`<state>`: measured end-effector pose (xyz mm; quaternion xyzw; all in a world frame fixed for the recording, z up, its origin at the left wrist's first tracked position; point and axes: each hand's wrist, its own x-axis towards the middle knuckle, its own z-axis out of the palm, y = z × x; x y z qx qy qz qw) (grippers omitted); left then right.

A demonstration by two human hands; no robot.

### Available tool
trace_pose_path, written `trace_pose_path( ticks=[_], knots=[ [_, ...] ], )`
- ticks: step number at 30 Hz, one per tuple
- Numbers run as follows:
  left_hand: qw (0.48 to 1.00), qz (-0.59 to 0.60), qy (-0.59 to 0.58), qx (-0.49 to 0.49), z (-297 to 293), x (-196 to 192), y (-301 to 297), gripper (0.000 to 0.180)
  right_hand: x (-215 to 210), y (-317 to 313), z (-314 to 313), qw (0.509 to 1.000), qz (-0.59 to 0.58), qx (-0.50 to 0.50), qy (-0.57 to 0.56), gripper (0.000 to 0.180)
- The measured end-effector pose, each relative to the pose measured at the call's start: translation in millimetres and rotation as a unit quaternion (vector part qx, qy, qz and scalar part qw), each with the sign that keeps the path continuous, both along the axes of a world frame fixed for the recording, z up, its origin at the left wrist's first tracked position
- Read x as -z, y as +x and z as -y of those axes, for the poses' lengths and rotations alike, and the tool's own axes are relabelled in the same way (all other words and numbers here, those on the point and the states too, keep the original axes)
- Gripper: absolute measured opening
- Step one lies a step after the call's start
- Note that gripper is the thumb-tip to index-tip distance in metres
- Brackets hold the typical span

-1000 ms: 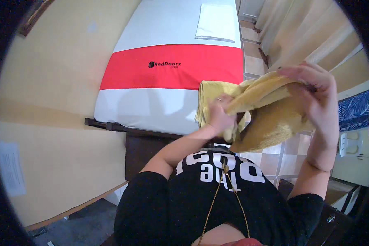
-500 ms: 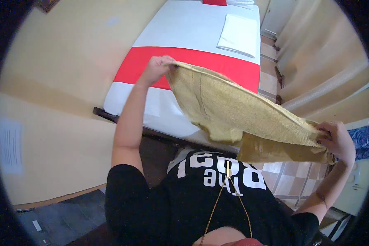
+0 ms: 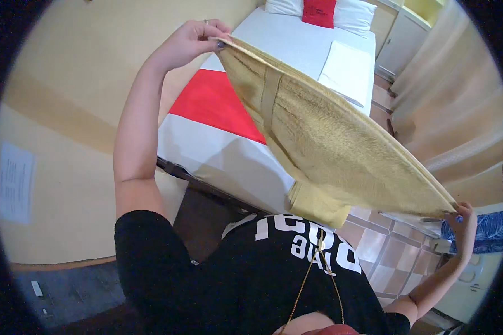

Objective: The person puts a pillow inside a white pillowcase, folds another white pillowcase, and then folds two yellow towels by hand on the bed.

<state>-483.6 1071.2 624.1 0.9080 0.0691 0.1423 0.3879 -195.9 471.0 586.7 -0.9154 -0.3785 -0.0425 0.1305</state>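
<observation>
A yellow towel is stretched wide in the air in front of me, hanging over the foot of the bed. My left hand is raised high at the upper left and grips one top corner. My right hand is far out at the lower right and pinches the other corner. The towel's lower fold droops toward my chest. Below it lies the bed with a white sheet and a red band across it.
A folded white towel lies on the bed, with white pillows and a red cushion at its head. Beige curtains hang at the right. A yellow wall runs at the left, tiled floor lower right.
The towel was bunched in both hands near my chest a second ago. My arms have since spread apart and the left one has risen, pulling the towel out flat and wide.
</observation>
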Motion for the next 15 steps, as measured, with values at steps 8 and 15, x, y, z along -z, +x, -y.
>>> trace_pose_path(
  ticks=[8, 15],
  knots=[
    [0.998, 0.006, 0.017, -0.053, -47.5, 30.1, -41.1, 0.019, -3.4, 93.6, 51.1, 0.970, -0.027, -0.083, 0.225, 0.025],
    [0.978, 0.017, 0.045, -0.202, -137.9, 91.2, -16.0, 0.010, 4.6, 137.2, -193.6, 0.999, 0.032, -0.029, 0.021, 0.023]
  ],
)
